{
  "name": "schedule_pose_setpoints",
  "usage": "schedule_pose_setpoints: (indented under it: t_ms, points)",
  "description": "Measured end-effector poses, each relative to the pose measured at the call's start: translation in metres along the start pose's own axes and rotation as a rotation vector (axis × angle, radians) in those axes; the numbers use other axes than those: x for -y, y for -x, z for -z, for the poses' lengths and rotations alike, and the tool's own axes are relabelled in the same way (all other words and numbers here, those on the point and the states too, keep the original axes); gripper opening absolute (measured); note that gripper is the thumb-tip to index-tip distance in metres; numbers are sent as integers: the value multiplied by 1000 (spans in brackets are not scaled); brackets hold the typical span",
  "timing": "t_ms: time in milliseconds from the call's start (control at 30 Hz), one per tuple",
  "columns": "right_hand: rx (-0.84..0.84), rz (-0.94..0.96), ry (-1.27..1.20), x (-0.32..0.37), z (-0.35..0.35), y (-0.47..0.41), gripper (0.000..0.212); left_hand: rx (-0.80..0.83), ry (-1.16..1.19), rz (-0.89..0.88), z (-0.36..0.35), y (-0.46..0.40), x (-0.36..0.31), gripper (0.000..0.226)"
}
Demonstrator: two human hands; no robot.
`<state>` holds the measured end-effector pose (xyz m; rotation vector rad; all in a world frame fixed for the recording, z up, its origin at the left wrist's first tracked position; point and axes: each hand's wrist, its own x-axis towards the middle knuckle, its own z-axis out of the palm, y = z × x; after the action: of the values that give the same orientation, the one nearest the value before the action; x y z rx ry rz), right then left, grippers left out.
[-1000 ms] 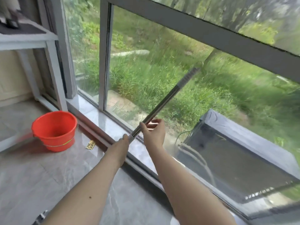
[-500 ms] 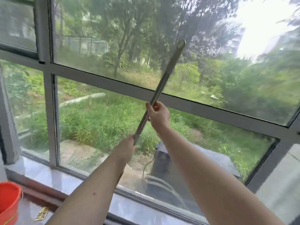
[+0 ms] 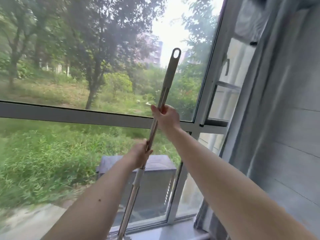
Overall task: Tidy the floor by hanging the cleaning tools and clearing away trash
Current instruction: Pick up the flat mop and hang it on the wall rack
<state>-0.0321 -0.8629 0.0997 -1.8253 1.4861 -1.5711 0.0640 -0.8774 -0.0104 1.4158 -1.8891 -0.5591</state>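
While the mop handle [image 3: 156, 123] stands nearly upright in front of the window [image 3: 97, 116], both hands grip its metal shaft: the left hand [image 3: 140, 157] low, just above the pale collar, the right hand [image 3: 166, 116] higher, below the grey end piece with its hanging eyelet [image 3: 176, 53]. The pole looks stiff and fairly light, though long and likely top-swaying (the head is out of view). Smooth steel may slip; a spaced two-hand hold seems best for steering the eyelet onto a hook.
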Motion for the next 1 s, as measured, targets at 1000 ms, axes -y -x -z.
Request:
schedule_pose_setpoints:
  t_ms: [1000]
  points:
    - [-611,-332,582,-172,616,97,29,567,80,-652,-447,77,-479,16]
